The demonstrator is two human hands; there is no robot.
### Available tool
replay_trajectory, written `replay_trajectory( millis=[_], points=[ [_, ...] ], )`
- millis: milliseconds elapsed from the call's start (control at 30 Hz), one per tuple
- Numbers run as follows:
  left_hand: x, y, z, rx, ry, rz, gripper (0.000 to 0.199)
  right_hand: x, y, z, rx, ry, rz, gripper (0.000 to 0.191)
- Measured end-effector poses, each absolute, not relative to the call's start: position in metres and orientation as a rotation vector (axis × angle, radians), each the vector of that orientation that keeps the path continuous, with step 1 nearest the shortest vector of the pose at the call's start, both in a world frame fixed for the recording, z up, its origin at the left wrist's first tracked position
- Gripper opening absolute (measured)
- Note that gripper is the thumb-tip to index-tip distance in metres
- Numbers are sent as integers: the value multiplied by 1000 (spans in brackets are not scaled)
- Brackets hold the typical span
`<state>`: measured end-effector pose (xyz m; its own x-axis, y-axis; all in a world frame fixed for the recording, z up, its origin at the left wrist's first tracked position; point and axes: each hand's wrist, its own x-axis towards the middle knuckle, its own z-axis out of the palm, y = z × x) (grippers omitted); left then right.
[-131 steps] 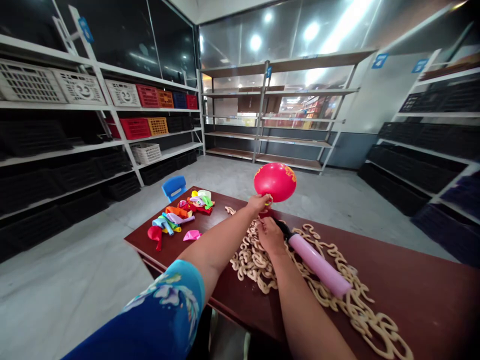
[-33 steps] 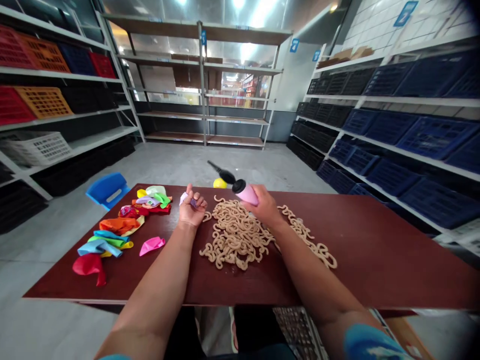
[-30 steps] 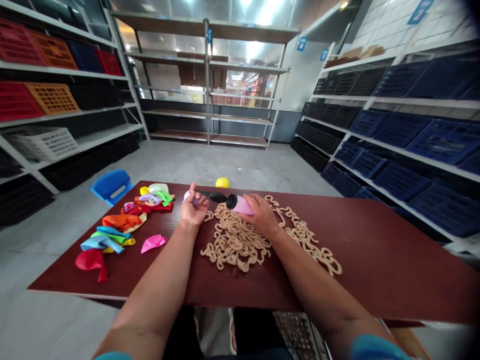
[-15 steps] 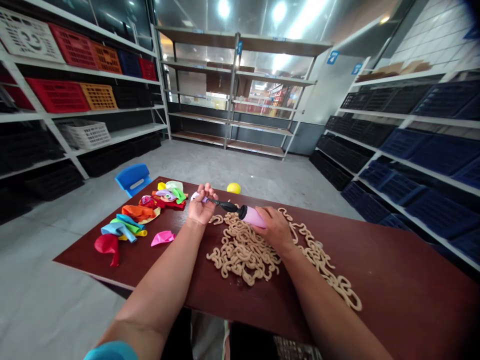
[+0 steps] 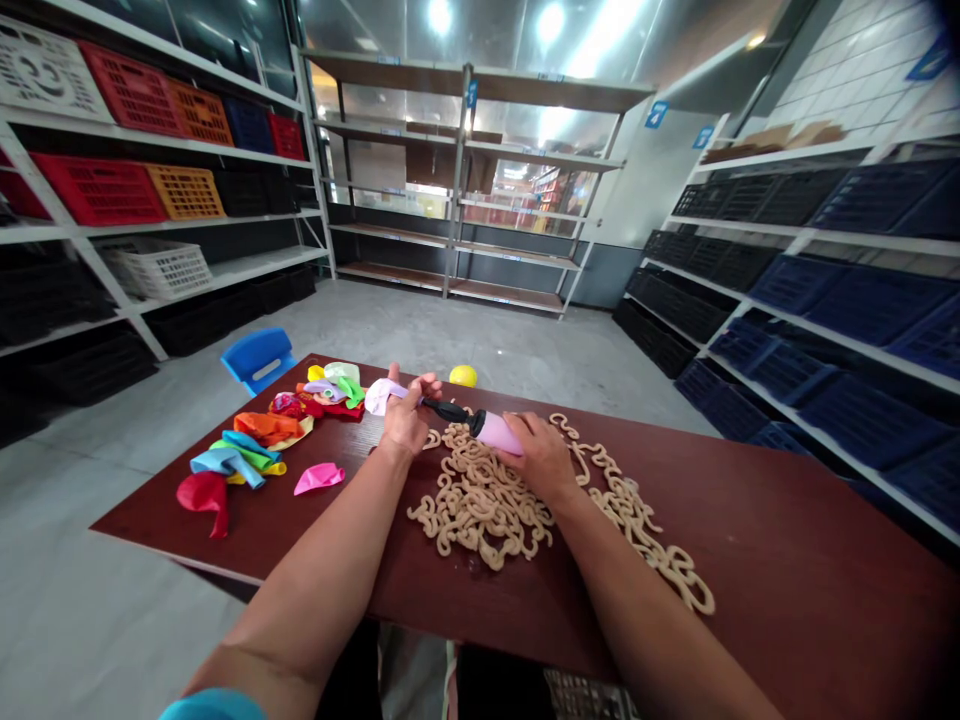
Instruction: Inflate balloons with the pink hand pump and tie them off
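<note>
A pink and black hand pump (image 5: 496,432) is held over a pile of beige curled strands (image 5: 484,500), its black nozzle pointing left. Around the pump's pink body, at its right end, my right hand (image 5: 541,455) is wrapped. My left hand (image 5: 407,415) pinches a pale lilac balloon (image 5: 381,396) at the nozzle tip, with some fingers raised. Left of my left arm lie a pink balloon (image 5: 320,478), a red balloon (image 5: 204,498), an orange balloon (image 5: 266,428) and several other loose balloons.
More curled strands (image 5: 686,580) trail along the right of the brown table (image 5: 780,540). A yellow balloon (image 5: 463,376) is beyond the far edge, and a blue chair (image 5: 259,360) stands at the far left corner. Shelves with crates (image 5: 101,190) line the sides.
The lilac balloon now shows more fully, spread out to the left of my left hand, whose fingers have closed in on it. The whole view has shifted slightly.
</note>
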<state>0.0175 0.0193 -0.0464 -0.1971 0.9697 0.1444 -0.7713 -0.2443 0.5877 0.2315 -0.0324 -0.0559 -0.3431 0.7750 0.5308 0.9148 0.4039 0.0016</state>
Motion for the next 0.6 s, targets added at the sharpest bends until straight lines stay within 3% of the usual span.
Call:
replay_trajectory(
  millis=[100, 200, 500, 533, 600],
  points=[
    [23, 18, -46, 570, 491, 1792, 78, 227, -34, -56, -1422, -2218, -396, 50],
    [25, 17, -47, 534, 505, 1778, 76, 223, -37, -55, -1417, -2225, -387, 51],
    [23, 9, -42, 338, 415, 1454, 11, 217, -42, -52, -1403, -2261, -380, 53],
    [23, 8, -42, 329, 392, 1430, 10, 217, -42, -52, -1391, -2263, -386, 53],
    [24, 6, -41, 329, 336, 1420, 30, 215, -42, -52, -1375, -2270, -397, 54]
  ],
)
